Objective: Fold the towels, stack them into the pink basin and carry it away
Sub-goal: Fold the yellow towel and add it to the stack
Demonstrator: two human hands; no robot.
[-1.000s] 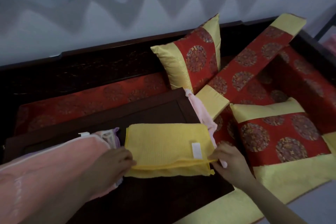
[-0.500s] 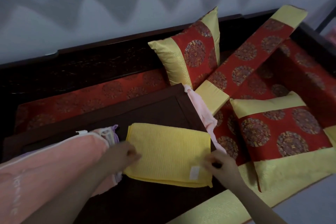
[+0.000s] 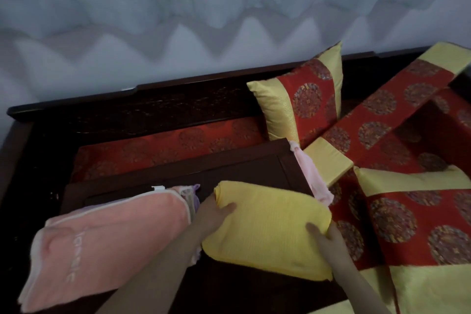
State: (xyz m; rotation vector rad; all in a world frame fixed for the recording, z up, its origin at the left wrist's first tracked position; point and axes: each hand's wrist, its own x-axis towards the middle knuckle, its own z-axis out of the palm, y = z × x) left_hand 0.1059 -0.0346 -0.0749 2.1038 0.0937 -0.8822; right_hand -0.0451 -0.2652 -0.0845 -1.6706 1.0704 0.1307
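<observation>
Finding: the folded yellow towel [image 3: 270, 229] is gripped at both side edges. My left hand [image 3: 212, 214] has its thumb pressed on top with the fingers hidden beneath, and my right hand [image 3: 325, 237] is clamped likewise on the opposite edge. I judge this two-sided hold keeps the layers from slipping apart for a lift. The towel is over the near right of the dark wooden table [image 3: 237, 168], just beside the folded pink towel [image 3: 107, 242]. The pink basin is not in view.

Matt ribbed yellow towel [image 3: 267, 232] cloth – glossy dark wooden table [image 3: 244, 168], satiny cushion [image 3: 303, 107].
</observation>
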